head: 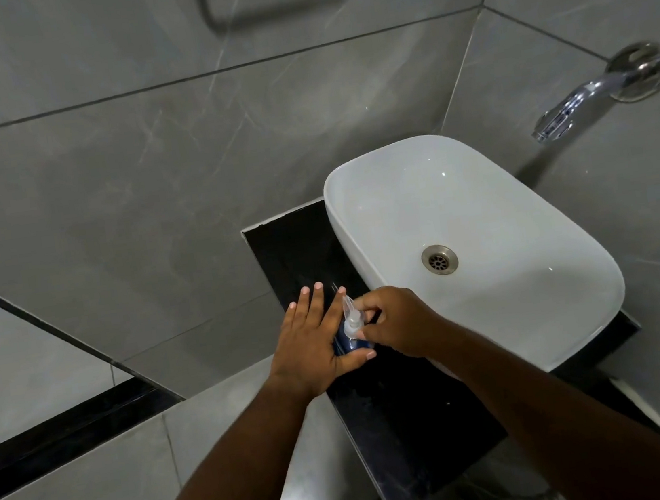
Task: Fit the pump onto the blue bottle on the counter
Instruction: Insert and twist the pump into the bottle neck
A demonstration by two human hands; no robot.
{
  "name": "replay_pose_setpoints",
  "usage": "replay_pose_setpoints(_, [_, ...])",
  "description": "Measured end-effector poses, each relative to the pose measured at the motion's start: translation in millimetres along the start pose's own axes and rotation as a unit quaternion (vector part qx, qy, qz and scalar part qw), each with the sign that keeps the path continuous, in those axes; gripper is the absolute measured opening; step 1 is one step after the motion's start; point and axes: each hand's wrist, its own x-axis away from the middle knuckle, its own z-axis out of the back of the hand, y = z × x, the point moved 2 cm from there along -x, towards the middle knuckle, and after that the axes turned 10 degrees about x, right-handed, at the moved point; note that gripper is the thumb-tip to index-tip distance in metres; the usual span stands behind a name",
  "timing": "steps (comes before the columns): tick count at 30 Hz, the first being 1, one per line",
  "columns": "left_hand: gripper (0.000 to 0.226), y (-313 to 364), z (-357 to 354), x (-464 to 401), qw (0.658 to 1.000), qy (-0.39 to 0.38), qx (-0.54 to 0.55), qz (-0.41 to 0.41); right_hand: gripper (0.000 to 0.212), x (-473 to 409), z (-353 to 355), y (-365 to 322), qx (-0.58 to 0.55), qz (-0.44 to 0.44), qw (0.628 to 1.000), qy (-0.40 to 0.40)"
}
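The blue bottle (350, 344) stands upright on the black counter (388, 432), just left of the basin. My left hand (312, 345) wraps its left side, thumb across the front and fingers spread behind. A clear pump (351, 319) sits on the bottle's neck with its nozzle pointing away from me. My right hand (398, 323) pinches the pump's collar from the right. Both hands hide most of the bottle's body.
A white oval basin (461, 197) with a metal drain (440, 259) fills the counter's right part. A chrome tap (594, 94) juts from the grey tiled wall above it. The counter's left edge drops off beside my left hand.
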Motion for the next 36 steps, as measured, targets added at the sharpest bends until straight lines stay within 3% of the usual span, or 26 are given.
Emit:
replay_pose_setpoints(5, [0.096, -1.4, -1.1, -0.6, 1.000, -0.004, -0.005, 0.002, 0.023, -3.9, -0.2, 5.1, 0.016, -0.051, 0.998, 0.020])
replay_pose_setpoints(11, [0.099, -1.2, -1.0, -0.4, 1.000, -0.005, -0.002, 0.002, 0.015, -1.9, -0.3, 1.1, -0.006, 0.005, 1.000, -0.009])
replay_pose_setpoints(16, [0.100, 0.3, -0.5, -0.5, 1.000, -0.008, 0.005, 0.003, 0.025, -3.3, 1.8, 5.2, 0.001, -0.038, 0.999, 0.019])
replay_pose_setpoints(22, [0.100, 1.1, 0.6, -0.7, 1.000, -0.013, 0.003, 0.003, 0.016, -1.3, 3.1, 1.7, -0.011, 0.003, 1.000, -0.028])
replay_pose_setpoints(30, [0.100, 1.4, 1.0, -0.5, 1.000, -0.013, 0.005, 0.009, 0.041, -8.2, -0.1, 1.9, 0.048, -0.101, 0.991, -0.070])
replay_pose_setpoints(34, [0.098, 1.6, 1.5, 0.2, 1.000, -0.014, 0.006, 0.007, 0.021, -3.0, 6.7, 0.2, -0.008, -0.028, 0.999, -0.045])
replay_pose_setpoints(36, [0.098, 1.4, 1.3, 0.3, 1.000, -0.013, 0.007, 0.006, 0.016, -1.9, 7.0, 1.7, -0.019, -0.033, 0.998, -0.045])
